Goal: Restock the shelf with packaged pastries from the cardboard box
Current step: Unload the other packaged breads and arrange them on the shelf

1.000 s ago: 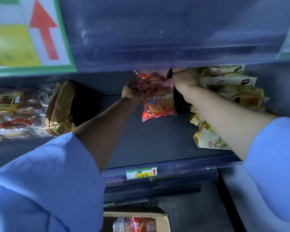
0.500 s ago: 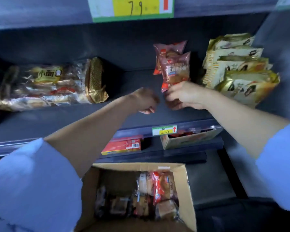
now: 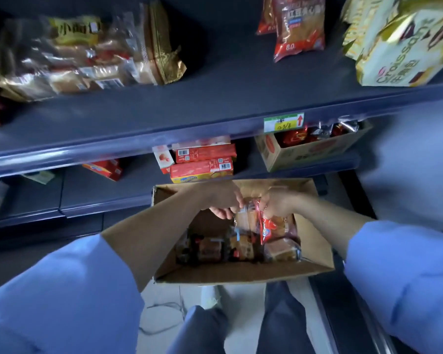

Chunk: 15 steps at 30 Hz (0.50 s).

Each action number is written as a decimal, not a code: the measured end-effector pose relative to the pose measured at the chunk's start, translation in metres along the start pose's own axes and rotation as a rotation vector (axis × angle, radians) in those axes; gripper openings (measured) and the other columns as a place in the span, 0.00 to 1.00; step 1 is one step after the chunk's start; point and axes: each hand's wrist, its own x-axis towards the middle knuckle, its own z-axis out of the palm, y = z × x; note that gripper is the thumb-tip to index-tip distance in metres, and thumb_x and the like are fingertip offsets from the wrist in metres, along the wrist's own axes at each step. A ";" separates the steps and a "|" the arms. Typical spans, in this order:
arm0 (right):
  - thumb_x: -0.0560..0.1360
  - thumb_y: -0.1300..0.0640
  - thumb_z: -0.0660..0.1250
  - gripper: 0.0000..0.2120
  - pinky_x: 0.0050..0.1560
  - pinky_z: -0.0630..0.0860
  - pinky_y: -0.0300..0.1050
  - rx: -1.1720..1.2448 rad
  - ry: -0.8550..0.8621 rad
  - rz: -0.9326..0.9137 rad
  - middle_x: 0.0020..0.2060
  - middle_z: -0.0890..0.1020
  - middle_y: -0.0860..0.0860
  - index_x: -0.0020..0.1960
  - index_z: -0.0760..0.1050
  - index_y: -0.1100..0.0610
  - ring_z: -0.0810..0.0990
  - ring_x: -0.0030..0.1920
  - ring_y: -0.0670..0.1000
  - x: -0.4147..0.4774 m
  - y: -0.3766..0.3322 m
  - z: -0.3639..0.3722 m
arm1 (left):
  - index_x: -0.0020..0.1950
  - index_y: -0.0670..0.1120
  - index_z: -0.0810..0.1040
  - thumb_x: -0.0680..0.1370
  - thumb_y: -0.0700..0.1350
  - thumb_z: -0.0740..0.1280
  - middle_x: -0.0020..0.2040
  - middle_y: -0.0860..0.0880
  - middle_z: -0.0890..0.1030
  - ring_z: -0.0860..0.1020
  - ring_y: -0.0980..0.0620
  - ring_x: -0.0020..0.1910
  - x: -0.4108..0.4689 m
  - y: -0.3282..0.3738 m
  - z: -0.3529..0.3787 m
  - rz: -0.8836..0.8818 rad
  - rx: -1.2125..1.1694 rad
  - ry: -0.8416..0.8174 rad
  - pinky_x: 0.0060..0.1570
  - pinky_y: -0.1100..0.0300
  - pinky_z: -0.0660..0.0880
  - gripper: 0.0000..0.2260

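Both hands are down in the cardboard box (image 3: 315, 249) below the shelf (image 3: 215, 116). Left hand (image 3: 224, 200) pinches a clear pastry pack (image 3: 246, 221); right hand (image 3: 276, 203) grips the red-wrapped pack (image 3: 269, 228). Two red pastry packs (image 3: 297, 24) already stand on the shelf.

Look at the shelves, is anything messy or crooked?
A bit. On the lower shelf, one small red box lies at an angle away from the neat red box stack. Up top, the croissant bags lean in a loose pile over the shelf edge. Nothing looks spilled or torn.

Dim, bluish; motion blur, wide-angle edge warp.
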 end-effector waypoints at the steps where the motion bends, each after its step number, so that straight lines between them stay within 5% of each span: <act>1: 0.77 0.62 0.63 0.16 0.59 0.74 0.48 -0.056 0.004 -0.013 0.61 0.78 0.56 0.64 0.76 0.60 0.77 0.61 0.56 0.003 0.000 0.010 | 0.54 0.44 0.76 0.78 0.34 0.61 0.35 0.47 0.75 0.75 0.54 0.34 0.002 -0.010 0.004 -0.013 -0.004 0.006 0.39 0.64 0.75 0.09; 5: 0.75 0.71 0.60 0.22 0.44 0.72 0.37 -0.095 -0.055 -0.033 0.66 0.74 0.55 0.65 0.75 0.55 0.75 0.56 0.52 0.034 0.015 0.056 | 0.62 0.41 0.76 0.78 0.34 0.62 0.39 0.45 0.76 0.75 0.51 0.39 0.018 -0.045 0.018 -0.062 -0.020 0.016 0.44 0.61 0.76 0.14; 10: 0.76 0.65 0.62 0.24 0.73 0.61 0.55 -0.284 0.077 -0.048 0.75 0.55 0.56 0.68 0.72 0.45 0.55 0.76 0.60 0.066 0.043 0.102 | 0.65 0.39 0.75 0.78 0.33 0.61 0.50 0.42 0.74 0.74 0.47 0.48 0.052 -0.073 0.040 -0.109 -0.006 0.036 0.52 0.56 0.75 0.15; 15: 0.77 0.54 0.63 0.24 0.70 0.63 0.60 -0.591 0.261 -0.143 0.76 0.54 0.56 0.71 0.66 0.40 0.54 0.74 0.63 0.072 0.048 0.116 | 0.66 0.41 0.75 0.78 0.39 0.64 0.51 0.46 0.76 0.74 0.49 0.47 0.089 -0.090 0.064 -0.157 0.043 0.051 0.41 0.58 0.74 0.16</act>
